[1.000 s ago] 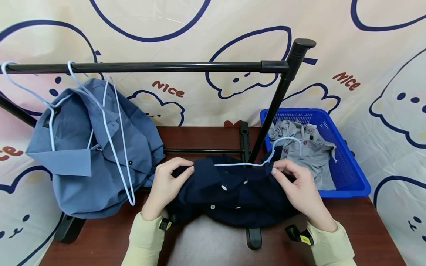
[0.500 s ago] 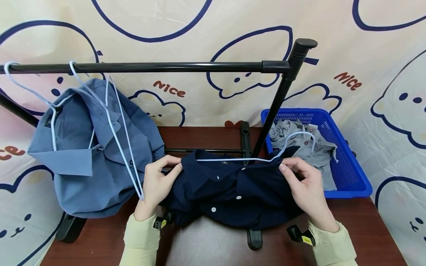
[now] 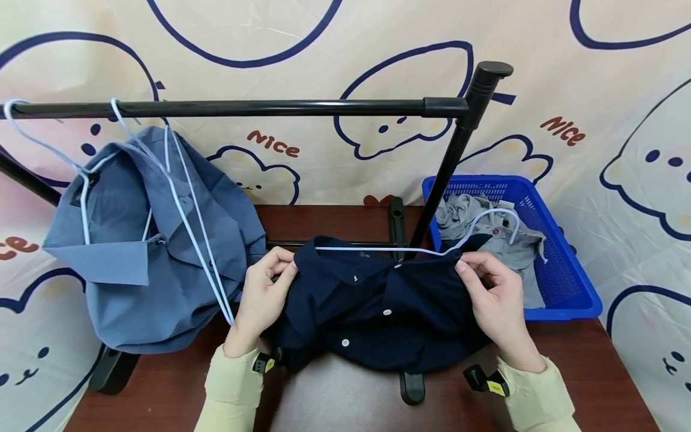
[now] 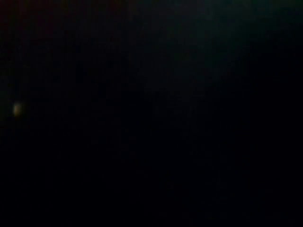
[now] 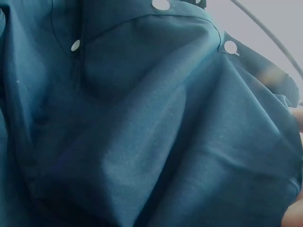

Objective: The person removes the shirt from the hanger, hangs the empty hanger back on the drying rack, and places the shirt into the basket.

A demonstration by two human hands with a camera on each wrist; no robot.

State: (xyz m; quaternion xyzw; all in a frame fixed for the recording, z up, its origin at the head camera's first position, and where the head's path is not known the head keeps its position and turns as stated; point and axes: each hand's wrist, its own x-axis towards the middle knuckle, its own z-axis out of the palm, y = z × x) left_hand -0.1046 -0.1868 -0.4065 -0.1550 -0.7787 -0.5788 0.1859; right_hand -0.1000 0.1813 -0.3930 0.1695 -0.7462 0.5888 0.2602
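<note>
Between both hands a navy button-up shirt (image 3: 372,318) is stretched sideways, white buttons down its front. The left hand (image 3: 264,297) pinches its collar side between thumb and fingers. At the opposite side, the right hand (image 3: 493,300) pinches the fabric near the neck opening. A light blue hanger (image 3: 388,249) lies along the top of the shirt, its hook pointing right over the basket; part of it is hidden in the cloth. The right wrist view shows the shirt (image 5: 142,118) close up, with fingertips (image 5: 296,213) at the right edge. The left wrist view is almost wholly dark.
A black rack rail (image 3: 270,109) runs across above the hands, joined to a slanted post (image 3: 448,168). Blue-grey garments (image 3: 205,198) hang at left on light blue hangers, close to the left hand. A blue basket (image 3: 572,288) with a grey shirt (image 3: 507,252) stands at right.
The hands have spread apart and lifted the navy shirt's neck a little, pulling it taut. The hanger has shifted up and right with its hook. The dangling hanger by the left hand has swung slightly.
</note>
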